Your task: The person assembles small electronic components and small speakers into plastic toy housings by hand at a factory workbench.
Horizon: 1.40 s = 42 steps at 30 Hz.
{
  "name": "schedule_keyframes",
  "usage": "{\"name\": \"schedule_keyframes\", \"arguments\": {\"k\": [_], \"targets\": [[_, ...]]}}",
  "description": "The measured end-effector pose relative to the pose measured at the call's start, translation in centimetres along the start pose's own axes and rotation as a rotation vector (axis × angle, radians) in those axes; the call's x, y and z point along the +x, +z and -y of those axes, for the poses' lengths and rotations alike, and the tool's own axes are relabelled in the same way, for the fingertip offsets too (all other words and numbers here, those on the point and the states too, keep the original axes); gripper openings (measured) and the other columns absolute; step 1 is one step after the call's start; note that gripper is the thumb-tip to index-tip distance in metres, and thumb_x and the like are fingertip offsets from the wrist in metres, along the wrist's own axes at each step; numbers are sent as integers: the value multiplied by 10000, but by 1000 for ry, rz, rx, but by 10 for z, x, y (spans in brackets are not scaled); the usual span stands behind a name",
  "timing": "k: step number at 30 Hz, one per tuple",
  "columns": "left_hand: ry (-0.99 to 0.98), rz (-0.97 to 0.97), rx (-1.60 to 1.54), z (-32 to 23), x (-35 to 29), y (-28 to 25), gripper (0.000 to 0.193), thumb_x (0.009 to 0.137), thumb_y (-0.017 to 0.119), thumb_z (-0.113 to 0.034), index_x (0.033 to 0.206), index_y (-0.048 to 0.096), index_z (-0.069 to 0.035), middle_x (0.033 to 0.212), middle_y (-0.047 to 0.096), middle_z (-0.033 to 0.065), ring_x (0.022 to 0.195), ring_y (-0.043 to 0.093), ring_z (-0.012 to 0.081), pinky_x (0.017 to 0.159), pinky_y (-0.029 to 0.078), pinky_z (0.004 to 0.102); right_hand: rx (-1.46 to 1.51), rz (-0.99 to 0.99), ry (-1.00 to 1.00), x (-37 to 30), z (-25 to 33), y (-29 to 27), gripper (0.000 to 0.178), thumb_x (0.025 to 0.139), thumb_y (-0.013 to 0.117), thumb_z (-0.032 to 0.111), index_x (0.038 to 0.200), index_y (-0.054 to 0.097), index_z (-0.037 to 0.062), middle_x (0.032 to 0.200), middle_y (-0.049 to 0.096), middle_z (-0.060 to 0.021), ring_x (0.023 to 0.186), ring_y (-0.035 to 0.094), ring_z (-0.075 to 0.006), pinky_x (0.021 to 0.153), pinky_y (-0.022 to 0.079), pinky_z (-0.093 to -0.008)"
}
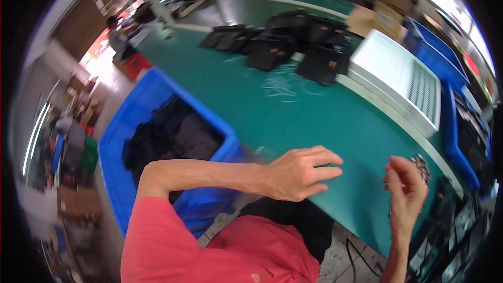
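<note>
Left hand point(301, 174): between 4 and 5 o'clock from the middle of the view, palm down, fingers stretched out and spread toward 3 o'clock; it looks released, with nothing visible in it. Whether it touches the tabletop, I cannot tell.
Right hand point(407, 191): at 4 o'clock, fingers loosely curled and thumb near the fingertips, turned in toward the left hand; whether anything is pinched there, I cannot tell.
Metal heap point(422, 166): between 3 and 4 o'clock, just beyond the right hand and partly hidden by it; its visible part runs longest from 11 toward 5 o'clock. The small pieces are silvery and lumpy, too blurred to name.
Green tabletop point(335, 120): smooth and faintly shiny, beneath both hands.
Clear strips point(283, 86): thin, pale and tangled, near 1 o'clock.
Black pieces point(293, 36): flat and boxy, in overlapping stacks at 1 o'clock, some with a small tan patch.
White tray point(382, 60): rectangular, between 2 and 3 o'clock, long axis from 10 toward 4, with a grid at its nearer end.
Blue bin point(157, 91): deep plastic with a thick rim, between 8 and 9 o'clock, holding dark contents point(173, 131); the left forearm crosses in front.
</note>
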<state>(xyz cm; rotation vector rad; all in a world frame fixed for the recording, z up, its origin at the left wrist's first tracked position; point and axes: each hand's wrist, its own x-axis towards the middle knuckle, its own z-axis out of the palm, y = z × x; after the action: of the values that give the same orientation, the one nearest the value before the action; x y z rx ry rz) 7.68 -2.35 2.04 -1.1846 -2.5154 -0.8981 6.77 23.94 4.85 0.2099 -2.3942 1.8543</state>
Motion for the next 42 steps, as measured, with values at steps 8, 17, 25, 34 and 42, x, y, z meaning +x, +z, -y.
{"name": "schedule_keyframes", "arguments": {"k": [8, 17, 25, 34, 42], "targets": [[-838, -553, 549, 62, -205, -183, 402, 771, 718, -186, 1140, 674, -31, 1120, 658, 164, 1063, 622, 325, 938, 491, 385, 14, 105, 67, 15, -74, 56, 148, 933, 635, 35, 1067, 674, -15, 847, 638, -14, 705, 563, -73, 610, 450, -218], [-1935, -577, 535, 12, -514, -196, 832, 768, 744, -439, 1372, 488, 73, 1397, 489, 303, 1290, 491, 400, 1076, 394, 433, 10, 119, 63, 15, -84, 54, 167, 951, 632, 68, 1090, 669, -16, 900, 655, -25, 730, 567, -71, 626, 448, -201], [-1926, -157, 150, -57, -407, -174, 825, 738, 792, -425, 1355, 525, 53, 1416, 504, 254, 1306, 503, 363, 1055, 431, 393, -42, 102, 49, 10, -86, 50, 196, 958, 633, 88, 1113, 657, -30, 924, 636, -12, 736, 536, -66, 647, 433, -209], [-1774, -299, 809, -48, -458, -128, 302, 757, 784, -167, 965, 654, 9, 975, 663, 224, 951, 630, 422, 842, 498, 466, -64, 151, 30, 7, -77, 51, 123, 954, 610, 37, 1053, 672, -1, 876, 624, -6, 739, 559, -73, 634, 449, -212], [-1869, 111, 867, -49, -454, -141, 304, 821, 717, -151, 1057, 641, 25, 933, 684, 259, 936, 654, 445, 808, 515, 503, -39, 178, -15, 8, -73, 54, 80, 939, 615, 27, 996, 666, 4, 835, 597, 4, 702, 534, -74, 613, 431, -221]]}}
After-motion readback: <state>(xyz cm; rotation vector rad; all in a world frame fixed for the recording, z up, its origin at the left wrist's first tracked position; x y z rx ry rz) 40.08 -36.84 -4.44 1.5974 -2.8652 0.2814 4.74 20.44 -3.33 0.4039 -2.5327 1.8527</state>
